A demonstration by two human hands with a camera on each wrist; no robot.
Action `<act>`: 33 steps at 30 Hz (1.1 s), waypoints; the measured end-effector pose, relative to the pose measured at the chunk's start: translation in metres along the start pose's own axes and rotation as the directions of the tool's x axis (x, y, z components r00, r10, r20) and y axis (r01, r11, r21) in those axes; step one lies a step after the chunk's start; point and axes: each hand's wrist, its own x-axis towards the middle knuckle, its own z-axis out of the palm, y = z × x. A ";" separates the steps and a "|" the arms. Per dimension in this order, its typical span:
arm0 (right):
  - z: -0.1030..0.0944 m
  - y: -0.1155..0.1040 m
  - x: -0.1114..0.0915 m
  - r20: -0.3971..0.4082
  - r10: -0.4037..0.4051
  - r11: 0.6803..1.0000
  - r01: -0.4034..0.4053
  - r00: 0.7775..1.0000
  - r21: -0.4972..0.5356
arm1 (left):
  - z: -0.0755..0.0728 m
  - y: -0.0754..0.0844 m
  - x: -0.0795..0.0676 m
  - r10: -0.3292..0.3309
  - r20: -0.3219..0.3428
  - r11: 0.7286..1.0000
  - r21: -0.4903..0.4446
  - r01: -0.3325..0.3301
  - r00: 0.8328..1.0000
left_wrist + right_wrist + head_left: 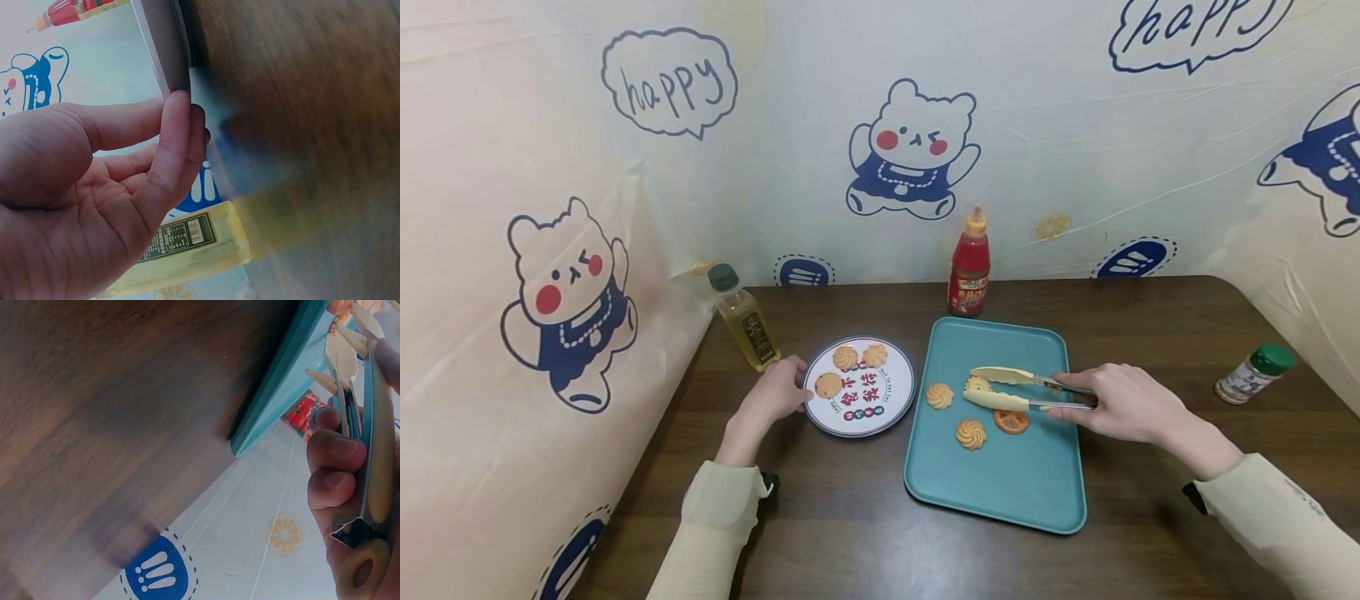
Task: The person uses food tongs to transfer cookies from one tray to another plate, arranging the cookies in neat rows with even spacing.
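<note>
Tabletop booth: cartoon-print sheeting [805, 167] around a brown table [827, 517]

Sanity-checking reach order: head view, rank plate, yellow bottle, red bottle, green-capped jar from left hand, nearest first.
From the left hand:
1. Plate, pinched at its left edge.
2. Yellow bottle, just beyond the hand.
3. Red bottle, behind the tray.
4. Green-capped jar, far right.
</note>
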 end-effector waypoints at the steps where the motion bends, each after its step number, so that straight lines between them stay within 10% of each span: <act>1: 0.000 0.000 0.000 -0.002 -0.002 1.000 0.002 1.000 0.000 | 0.000 0.000 0.000 0.000 -0.001 1.000 0.001 0.000 1.000; 33: -0.016 -0.039 0.054 -0.038 -0.160 0.987 0.160 0.986 -0.013 | 0.000 0.000 0.002 -0.016 0.001 1.000 -0.001 0.016 1.000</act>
